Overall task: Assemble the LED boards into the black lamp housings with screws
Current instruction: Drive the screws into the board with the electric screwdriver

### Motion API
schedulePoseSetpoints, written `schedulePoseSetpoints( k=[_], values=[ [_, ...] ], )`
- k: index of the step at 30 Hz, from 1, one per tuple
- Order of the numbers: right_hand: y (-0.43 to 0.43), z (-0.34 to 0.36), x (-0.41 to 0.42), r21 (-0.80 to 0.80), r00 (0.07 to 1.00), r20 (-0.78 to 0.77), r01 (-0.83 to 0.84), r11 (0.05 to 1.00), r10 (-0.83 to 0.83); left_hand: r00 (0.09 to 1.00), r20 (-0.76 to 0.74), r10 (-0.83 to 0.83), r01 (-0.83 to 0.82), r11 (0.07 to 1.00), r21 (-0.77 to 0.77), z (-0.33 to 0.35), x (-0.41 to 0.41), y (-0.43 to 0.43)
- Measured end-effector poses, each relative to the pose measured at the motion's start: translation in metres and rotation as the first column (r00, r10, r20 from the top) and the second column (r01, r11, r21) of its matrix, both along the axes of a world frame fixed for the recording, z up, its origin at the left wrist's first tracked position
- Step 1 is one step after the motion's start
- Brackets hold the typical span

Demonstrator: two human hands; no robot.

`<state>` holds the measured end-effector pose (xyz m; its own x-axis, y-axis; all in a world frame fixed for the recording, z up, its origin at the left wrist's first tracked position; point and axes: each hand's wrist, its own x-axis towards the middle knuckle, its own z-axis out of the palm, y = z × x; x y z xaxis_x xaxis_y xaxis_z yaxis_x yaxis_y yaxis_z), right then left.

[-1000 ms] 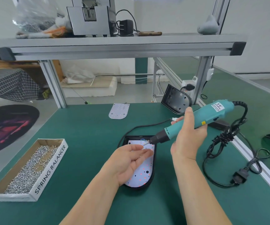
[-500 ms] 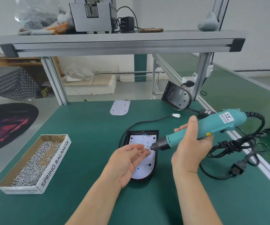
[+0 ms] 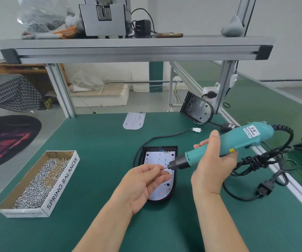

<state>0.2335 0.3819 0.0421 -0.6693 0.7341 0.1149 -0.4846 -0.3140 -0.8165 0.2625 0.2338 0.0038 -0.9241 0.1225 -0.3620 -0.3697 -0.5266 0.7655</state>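
At frame centre, the left hand (image 3: 144, 180) is pinching a screw (image 3: 161, 170) onto the bit of the teal electric screwdriver (image 3: 241, 139) that the right hand (image 3: 212, 170) is gripping, above the LED board (image 3: 156, 158) seated in its black lamp housing (image 3: 158, 201), and the screw probably needs seating squarely before lowering.

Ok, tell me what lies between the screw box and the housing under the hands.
Head view: bare green mat, then the black cable curving just beside the housing.

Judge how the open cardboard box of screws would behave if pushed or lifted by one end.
Probably heavy for its size: screws cover the floor of the cardboard box. Its thin walls may flex if lifted by one end. Low and wide, it would likely slide, not tip; tilted, screws could spill.
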Motion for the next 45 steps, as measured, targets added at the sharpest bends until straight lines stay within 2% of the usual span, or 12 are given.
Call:
schedulePoseSetpoints(
  k=[8, 18, 21, 24, 27, 32, 35, 37, 39, 40, 42, 45],
  values=[
    [-0.002, 0.008, 0.005, -0.019, 0.999, -0.037, -0.013, 1.000, 0.012, 0.991, 0.136, 0.016, -0.024, 0.998, 0.055, 0.004, -0.001, 0.003],
    [-0.005, 0.006, 0.006, -0.010, 0.999, -0.042, -0.011, 1.000, 0.010, 0.984, 0.175, 0.042, -0.068, 0.987, 0.144, 0.007, -0.001, 0.005],
    [-0.006, 0.004, 0.006, 0.005, 0.999, -0.050, 0.005, 1.000, -0.005, 0.990, 0.116, 0.075, -0.082, 0.995, 0.055, 0.005, 0.000, 0.010],
    [-0.010, 0.004, 0.006, 0.020, 0.998, -0.061, 0.024, 1.000, -0.023, 0.980, 0.017, 0.200, -0.199, 0.979, -0.041, 0.004, 0.002, 0.025],
    [-0.012, 0.004, 0.007, 0.026, 0.997, -0.069, 0.036, 0.999, -0.035, 0.960, -0.014, 0.280, -0.280, 0.958, -0.061, 0.001, 0.005, 0.035],
    [-0.006, 0.005, 0.008, 0.019, 0.996, -0.076, 0.038, 0.999, -0.036, 0.975, -0.056, 0.213, -0.217, 0.974, -0.060, 0.004, 0.011, 0.032],
    [-0.003, 0.005, 0.008, 0.011, 0.996, -0.080, 0.031, 0.999, -0.030, 0.987, -0.035, 0.155, -0.159, 0.966, -0.205, 0.002, 0.009, 0.020],
    [-0.001, 0.005, 0.007, 0.020, 0.996, -0.080, 0.029, 0.999, -0.028, 0.969, -0.073, 0.235, -0.244, 0.877, -0.415, -0.003, 0.001, 0.003],
    [0.000, 0.005, 0.006, 0.039, 0.996, -0.082, 0.027, 0.999, -0.024, 0.923, -0.163, 0.348, -0.362, 0.648, -0.670, -0.009, -0.009, -0.020],
    [0.001, 0.004, 0.006, 0.051, 0.996, -0.086, 0.021, 0.998, -0.017, 0.920, -0.181, 0.347, -0.349, 0.521, -0.779, -0.012, -0.012, -0.031],
    [0.000, 0.002, 0.005, 0.084, 0.996, -0.094, 0.003, 0.996, 0.005, 0.973, -0.091, 0.214, -0.166, 0.365, -0.916, -0.017, -0.016, -0.044],
    [-0.005, 0.000, 0.001, 0.181, 0.996, -0.086, -0.017, 0.983, 0.033, 0.998, 0.058, 0.022, 0.051, 0.230, -0.972, -0.019, -0.026, -0.039]
  ],
)
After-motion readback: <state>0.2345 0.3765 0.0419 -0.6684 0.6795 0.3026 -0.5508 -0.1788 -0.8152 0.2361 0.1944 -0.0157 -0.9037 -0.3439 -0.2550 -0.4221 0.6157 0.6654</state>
